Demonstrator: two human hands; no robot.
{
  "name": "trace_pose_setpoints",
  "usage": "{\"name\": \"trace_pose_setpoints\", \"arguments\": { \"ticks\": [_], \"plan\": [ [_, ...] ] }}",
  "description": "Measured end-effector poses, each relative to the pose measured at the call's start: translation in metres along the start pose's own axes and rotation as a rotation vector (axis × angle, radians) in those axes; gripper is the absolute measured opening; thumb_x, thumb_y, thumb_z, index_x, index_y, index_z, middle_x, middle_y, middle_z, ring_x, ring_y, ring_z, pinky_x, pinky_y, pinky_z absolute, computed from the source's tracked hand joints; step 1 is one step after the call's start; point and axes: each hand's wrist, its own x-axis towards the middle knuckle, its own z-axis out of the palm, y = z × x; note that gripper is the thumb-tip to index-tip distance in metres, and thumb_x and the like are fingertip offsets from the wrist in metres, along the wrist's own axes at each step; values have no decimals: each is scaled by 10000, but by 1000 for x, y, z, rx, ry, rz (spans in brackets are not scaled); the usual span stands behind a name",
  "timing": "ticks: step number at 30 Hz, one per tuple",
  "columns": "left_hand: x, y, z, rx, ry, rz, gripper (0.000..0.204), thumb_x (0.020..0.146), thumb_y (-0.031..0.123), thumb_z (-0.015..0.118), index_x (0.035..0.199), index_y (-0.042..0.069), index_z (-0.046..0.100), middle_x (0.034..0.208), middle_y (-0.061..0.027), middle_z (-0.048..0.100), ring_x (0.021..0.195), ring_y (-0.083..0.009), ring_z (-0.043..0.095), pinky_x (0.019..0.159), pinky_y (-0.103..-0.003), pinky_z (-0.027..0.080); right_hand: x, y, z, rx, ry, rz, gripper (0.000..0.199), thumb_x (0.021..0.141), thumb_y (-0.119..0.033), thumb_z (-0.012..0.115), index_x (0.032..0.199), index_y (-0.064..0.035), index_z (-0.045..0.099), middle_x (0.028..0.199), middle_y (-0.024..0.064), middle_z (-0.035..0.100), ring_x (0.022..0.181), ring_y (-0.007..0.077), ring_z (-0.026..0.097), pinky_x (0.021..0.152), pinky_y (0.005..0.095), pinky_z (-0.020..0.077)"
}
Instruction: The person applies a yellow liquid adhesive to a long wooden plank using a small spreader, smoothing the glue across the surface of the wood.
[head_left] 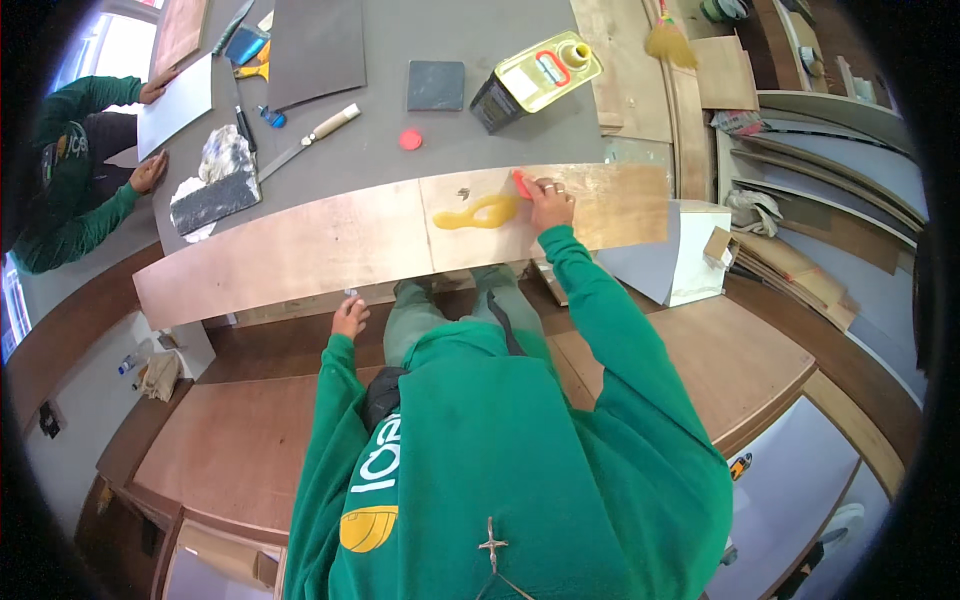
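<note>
A long pale wooden board (330, 237) lies along the near edge of the grey table, with a joint line across its middle. A yellow, glue-like puddle (490, 212) spreads over the board right of that line. My right hand (552, 205) is closed on a small flat red spreader (521, 184), its edge at the board beside the puddle. Below the board's front edge is my left hand (349, 318), fingers curled around something small and pale that I cannot make out. The board right of my right hand looks shinier and darker.
A tilted-looking metal can (535, 80), a red cap (410, 139) and a dark square block (436, 86) stand beyond the board. Left of them lie a wooden-handled knife (310, 140) and a white-smeared trowel (216, 200). Another person (85, 170) holds a white panel (175, 112).
</note>
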Motion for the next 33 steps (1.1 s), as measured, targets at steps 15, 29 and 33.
{"name": "trace_pose_setpoints", "arguments": {
  "ticks": [15, 29, 33],
  "plan": [
    [-3, -6, -8, -21, -6, -21, 482, 906, 361, 582, 1310, 117, 483, 1164, -40, 600, 1015, -184, 606, 806, -344, 471, 14, 33, -13, 52, 27, -191, 408, 808, -144, 556, 1186, -292, 602, 1131, 17, 602, 1032, 260, 561, 848, 465, 437],
    [7, 13, 1, 28, -23, 9, 499, 904, 352, 580, 1325, 111, 466, 1190, -59, 574, 1051, -225, 603, 851, -403, 475, -102, 59, -36, 225, -153, -308, 382, 796, -119, 546, 1147, -245, 623, 1110, 21, 594, 1081, 246, 547, 882, 441, 430],
    [14, 6, -3, 7, -51, 5, 494, 905, 361, 580, 1314, 106, 473, 1179, -50, 578, 1021, -205, 608, 795, -365, 483, -143, 61, -46, 195, -294, -258, 438, 749, -102, 590, 1160, -249, 618, 1101, 13, 596, 1053, 247, 552, 865, 435, 426]
  ]
}}
